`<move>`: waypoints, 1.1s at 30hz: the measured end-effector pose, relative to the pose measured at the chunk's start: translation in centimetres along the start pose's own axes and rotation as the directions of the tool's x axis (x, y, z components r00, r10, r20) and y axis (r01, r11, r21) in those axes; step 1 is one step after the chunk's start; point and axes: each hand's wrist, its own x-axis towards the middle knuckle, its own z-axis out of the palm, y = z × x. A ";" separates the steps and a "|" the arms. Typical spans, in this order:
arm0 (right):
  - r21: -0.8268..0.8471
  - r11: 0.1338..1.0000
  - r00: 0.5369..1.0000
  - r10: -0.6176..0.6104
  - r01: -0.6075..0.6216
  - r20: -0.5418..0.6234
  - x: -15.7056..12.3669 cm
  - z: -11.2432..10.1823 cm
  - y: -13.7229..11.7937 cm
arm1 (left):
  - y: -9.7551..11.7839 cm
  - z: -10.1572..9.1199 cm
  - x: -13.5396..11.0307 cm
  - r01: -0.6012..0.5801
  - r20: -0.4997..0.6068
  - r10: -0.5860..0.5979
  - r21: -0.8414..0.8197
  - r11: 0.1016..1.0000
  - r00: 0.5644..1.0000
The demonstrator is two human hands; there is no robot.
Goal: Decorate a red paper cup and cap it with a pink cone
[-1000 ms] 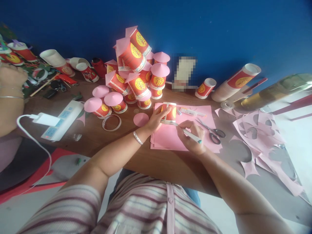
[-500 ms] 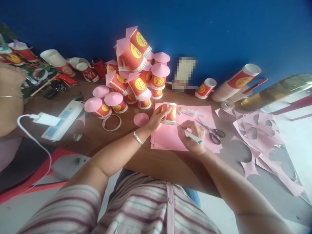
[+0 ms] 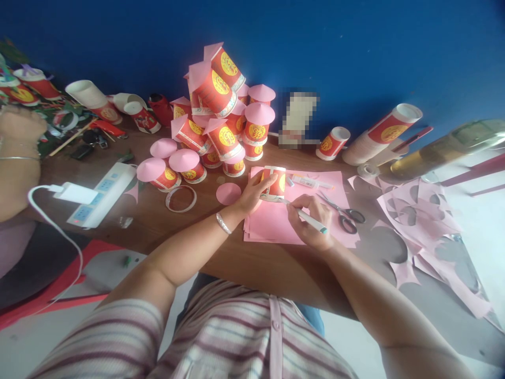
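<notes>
My left hand (image 3: 251, 196) is closed round a red paper cup (image 3: 278, 181) with a yellow emblem, its white lower band turned toward me. In my right hand (image 3: 313, 223) is a white marker (image 3: 311, 219) with a green end, gripped like a pen. The marker's tip is at the cup's lower band; whether it touches I cannot tell. Both hands are over a stack of pink paper sheets (image 3: 272, 226). On the sheets lie scissors (image 3: 347, 221) with dark handles and a white pen-like tube (image 3: 310, 181). A pink paper disc (image 3: 228, 194) is left of my left hand.
Several red cups with pink cone tops (image 3: 224, 137) are piled at the back. A stack of cups (image 3: 382, 134) leans at the right, near pink paper scraps (image 3: 422, 221). At the left are a power strip (image 3: 103, 195) and another person's arm (image 3: 18, 163).
The other person's hand at the left edge has shifted slightly. My hands, the cup and the marker have hardly moved.
</notes>
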 end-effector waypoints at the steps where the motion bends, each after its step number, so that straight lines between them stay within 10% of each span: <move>1: 0.000 1.000 1.000 0.002 -0.002 0.000 0.0 0.0 0.0 | 0.1 0.0 0.0 -0.001 -0.001 0.001 0.009 1.000 1.000; 33: 0.113 0.993 0.998 0.023 -0.029 0.052 -0.2 0.2 -0.3 | 0.2 0.4 -0.4 -0.003 0.020 0.003 0.007 1.000 1.000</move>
